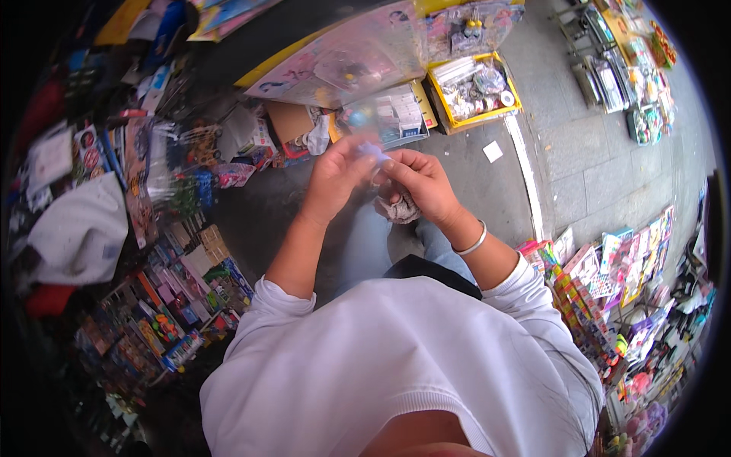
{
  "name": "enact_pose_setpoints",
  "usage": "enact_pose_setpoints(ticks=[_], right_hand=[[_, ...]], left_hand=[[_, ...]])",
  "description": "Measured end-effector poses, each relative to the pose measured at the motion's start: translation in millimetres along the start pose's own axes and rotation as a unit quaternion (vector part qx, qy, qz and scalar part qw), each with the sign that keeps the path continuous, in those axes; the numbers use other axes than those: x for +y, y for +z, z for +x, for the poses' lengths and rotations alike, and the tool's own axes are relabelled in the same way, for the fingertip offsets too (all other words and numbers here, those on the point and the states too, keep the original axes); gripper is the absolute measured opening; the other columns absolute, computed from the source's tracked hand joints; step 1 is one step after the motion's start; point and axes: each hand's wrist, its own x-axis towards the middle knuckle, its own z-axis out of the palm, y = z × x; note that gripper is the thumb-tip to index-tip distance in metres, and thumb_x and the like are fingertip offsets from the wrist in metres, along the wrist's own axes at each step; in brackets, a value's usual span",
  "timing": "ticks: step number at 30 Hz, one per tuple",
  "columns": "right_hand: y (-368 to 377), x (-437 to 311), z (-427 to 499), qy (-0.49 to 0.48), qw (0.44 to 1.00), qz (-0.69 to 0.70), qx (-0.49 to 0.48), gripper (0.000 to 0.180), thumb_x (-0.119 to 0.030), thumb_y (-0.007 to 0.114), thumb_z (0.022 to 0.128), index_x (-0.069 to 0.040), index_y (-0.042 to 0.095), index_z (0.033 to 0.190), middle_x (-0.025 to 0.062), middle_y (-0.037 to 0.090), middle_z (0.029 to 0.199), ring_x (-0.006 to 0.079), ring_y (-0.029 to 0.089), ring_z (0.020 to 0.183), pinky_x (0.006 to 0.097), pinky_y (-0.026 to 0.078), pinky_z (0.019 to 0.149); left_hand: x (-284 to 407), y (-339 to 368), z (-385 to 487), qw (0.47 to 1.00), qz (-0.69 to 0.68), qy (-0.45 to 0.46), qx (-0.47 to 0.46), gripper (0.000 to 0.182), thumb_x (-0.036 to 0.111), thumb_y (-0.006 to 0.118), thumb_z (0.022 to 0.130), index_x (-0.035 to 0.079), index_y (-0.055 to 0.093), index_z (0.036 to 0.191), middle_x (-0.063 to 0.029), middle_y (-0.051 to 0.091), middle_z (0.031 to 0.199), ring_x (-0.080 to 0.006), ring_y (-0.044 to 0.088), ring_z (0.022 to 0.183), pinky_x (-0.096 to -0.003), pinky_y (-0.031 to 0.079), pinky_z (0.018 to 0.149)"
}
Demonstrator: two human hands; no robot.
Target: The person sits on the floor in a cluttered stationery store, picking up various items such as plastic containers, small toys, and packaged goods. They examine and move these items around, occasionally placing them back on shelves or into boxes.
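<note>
A small pale-purple item [372,152], blurred so that its kind is unclear, is pinched between the fingertips of both hands. My left hand [338,178] grips it from the left, thumb on top. From the right, my right hand [421,178] holds its other side between thumb and forefinger. Under the right palm, a crumpled greyish cloth [398,208] is tucked in the lower fingers. Just beyond the fingertips is a blurred light-blue round thing [358,118], in front of an open box of small white packets [400,111].
A yellow-rimmed crate [485,119] of small goods stands ahead on the right. Shelves of boxed goods [183,274] line the left. Packaged toys [599,274] are stacked on the right. A white paper square [492,151] lies on the grey pavement [605,171].
</note>
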Motion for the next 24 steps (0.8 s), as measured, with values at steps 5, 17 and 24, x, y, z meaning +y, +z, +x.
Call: enact_pose_setpoints(ticks=[5, 17, 24], right_hand=[[46.2, -40.9, -52.4, 0.013, 0.997, -0.029, -0.072, 0.020, -0.019, 0.055, 0.093, -0.002, 0.062, 0.101, 0.0038, 0.064, 0.076, 0.0071, 0.055, 0.053, 0.0181, 0.046, 0.051], [90.2, -109.6, -92.2, -0.062, 0.990, 0.122, -0.030, 0.024, -0.019, 0.052, 0.088, -0.005, 0.054, 0.107, 0.0024, 0.055, 0.079, 0.0131, 0.054, 0.066, 0.0274, 0.048, 0.060], [133.1, -72.9, -112.9, -0.292, 0.903, -0.282, -0.137, 0.030, -0.013, 0.057, 0.092, -0.005, 0.050, 0.121, 0.0017, 0.056, 0.108, 0.0092, 0.057, 0.088, 0.0232, 0.047, 0.079]], left_hand=[[30.6, 35.0, -75.0, 0.990, -0.092, 0.095, 0.052, 0.029, 0.015, 0.053, 0.094, -0.001, 0.054, 0.118, -0.0071, 0.059, 0.113, -0.0133, 0.055, 0.105, -0.0279, 0.042, 0.094], [54.9, 56.8, -155.0, 0.930, -0.274, 0.235, 0.067, 0.038, 0.039, 0.055, 0.092, 0.010, 0.052, 0.117, -0.0037, 0.057, 0.101, -0.0189, 0.055, 0.100, -0.0383, 0.043, 0.092], [60.7, 87.8, -152.1, 0.917, -0.231, 0.266, 0.187, 0.037, 0.040, 0.052, 0.094, 0.010, 0.053, 0.115, -0.0012, 0.057, 0.101, -0.0130, 0.054, 0.090, -0.0303, 0.046, 0.078]])
